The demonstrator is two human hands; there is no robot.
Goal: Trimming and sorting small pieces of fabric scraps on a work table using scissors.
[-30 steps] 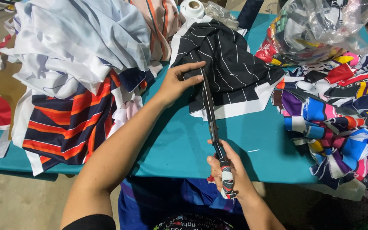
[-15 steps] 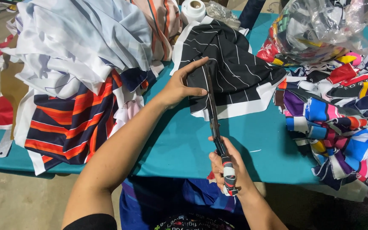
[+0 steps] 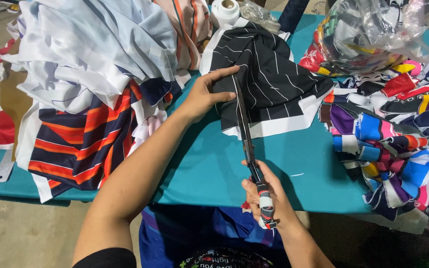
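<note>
A black fabric piece with thin white stripes and a white border (image 3: 274,79) lies on the teal table (image 3: 214,168). My left hand (image 3: 205,94) presses flat on its left edge, fingers together, thumb up. My right hand (image 3: 266,196) grips the taped handle of long dark scissors (image 3: 244,134) near the table's front edge. The blades point away from me, and their tip reaches over the striped fabric next to my left fingers.
A heap of white, navy and orange striped cloth (image 3: 85,89) covers the table's left side. Bright multicoloured fabric pieces (image 3: 398,139) pile up on the right under a clear plastic bag (image 3: 378,30). A white tape roll (image 3: 224,10) stands at the back.
The scissors have slid further forward over the black striped fabric. My left hand has shifted slightly on the cloth edge, holding it down.
</note>
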